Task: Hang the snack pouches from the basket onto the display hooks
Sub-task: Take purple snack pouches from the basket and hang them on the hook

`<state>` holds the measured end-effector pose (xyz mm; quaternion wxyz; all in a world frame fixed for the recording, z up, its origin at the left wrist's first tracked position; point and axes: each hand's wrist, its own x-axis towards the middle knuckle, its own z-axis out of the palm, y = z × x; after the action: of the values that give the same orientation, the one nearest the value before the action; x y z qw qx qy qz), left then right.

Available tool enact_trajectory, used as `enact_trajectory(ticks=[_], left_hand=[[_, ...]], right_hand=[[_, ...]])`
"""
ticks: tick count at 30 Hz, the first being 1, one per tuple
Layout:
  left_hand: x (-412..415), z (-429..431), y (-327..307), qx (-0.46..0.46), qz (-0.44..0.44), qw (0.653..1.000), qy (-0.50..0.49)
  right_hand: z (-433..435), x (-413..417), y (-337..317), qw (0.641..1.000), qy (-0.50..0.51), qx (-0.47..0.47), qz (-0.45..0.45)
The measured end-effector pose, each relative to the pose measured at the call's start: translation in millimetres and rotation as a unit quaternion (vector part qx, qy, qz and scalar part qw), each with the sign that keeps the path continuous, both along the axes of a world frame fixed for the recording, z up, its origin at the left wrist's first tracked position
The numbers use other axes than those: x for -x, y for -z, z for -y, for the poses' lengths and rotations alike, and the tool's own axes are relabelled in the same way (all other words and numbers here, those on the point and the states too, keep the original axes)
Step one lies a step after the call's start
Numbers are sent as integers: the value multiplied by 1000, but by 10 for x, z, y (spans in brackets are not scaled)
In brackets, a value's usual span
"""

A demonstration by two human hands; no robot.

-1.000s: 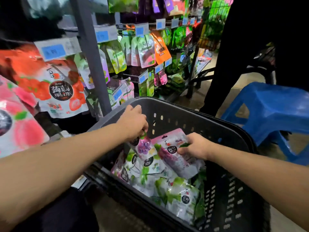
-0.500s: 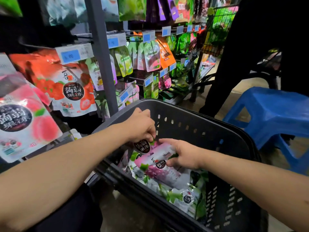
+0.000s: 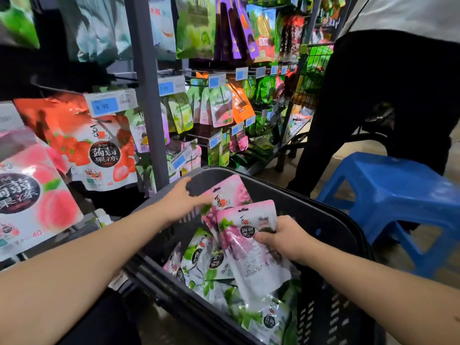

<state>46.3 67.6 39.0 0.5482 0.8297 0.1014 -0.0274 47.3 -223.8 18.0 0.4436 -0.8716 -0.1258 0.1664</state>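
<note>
**Pouch pickup at basket: current state**

The front pouch (image 3: 249, 247) is raised over the basket (image 3: 311, 220), low and centre in the view. Its long axis runs from 11 o'clock to 5 o'clock. The hang-hole end points up and the printed face is toward the camera. The right hand (image 3: 286, 241) grips its right edge, thumb on the face.

The rear pouch (image 3: 230, 191) stands just behind it at 11 o'clock, overlapped, also hang-hole end up. The left hand (image 3: 184, 202) holds it at the left edge; the fingers are motion-blurred and the thumb is spread.

Loose pouches (image 3: 211, 265) lie flat and overlapping in the basket below both.

From 9 to 12 o'clock, the display hooks (image 3: 196, 139) carry hanging packs, with price tags (image 3: 110, 104) at their tips. The upright post (image 3: 146, 95) stands between the basket's near-left corner and the left bay.

At 3 o'clock is a blue stool (image 3: 388, 185), just beside the basket. At 1 o'clock a person in black (image 3: 385, 95) stands beside the rack's far end.
</note>
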Motion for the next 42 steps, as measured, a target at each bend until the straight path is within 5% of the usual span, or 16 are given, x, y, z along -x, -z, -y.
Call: enact_trajectory(ticks=[4, 10, 16, 22, 26, 37, 42], left_hand=[[80, 38, 95, 256, -127, 958, -20], [176, 332, 109, 409, -147, 899, 51], [23, 354, 230, 126, -27, 991, -27], [60, 363, 192, -58, 62, 996, 1], [114, 556, 175, -91, 90, 990, 50], [238, 571, 140, -13, 58, 989, 139], [175, 473, 191, 12, 40, 997, 66]], right_hand=[[2, -82, -25, 981, 64, -164, -80], [-154, -65, -119, 944, 62, -267, -184], [-119, -108, -197, 944, 92, -251, -192], [-229, -403, -313, 971, 237, -39, -3], [-562, -503, -417, 978, 210, -4, -10], [-951, -270, -644, 942, 154, -213, -210], [-896, -250, -638, 945, 119, -203, -225]])
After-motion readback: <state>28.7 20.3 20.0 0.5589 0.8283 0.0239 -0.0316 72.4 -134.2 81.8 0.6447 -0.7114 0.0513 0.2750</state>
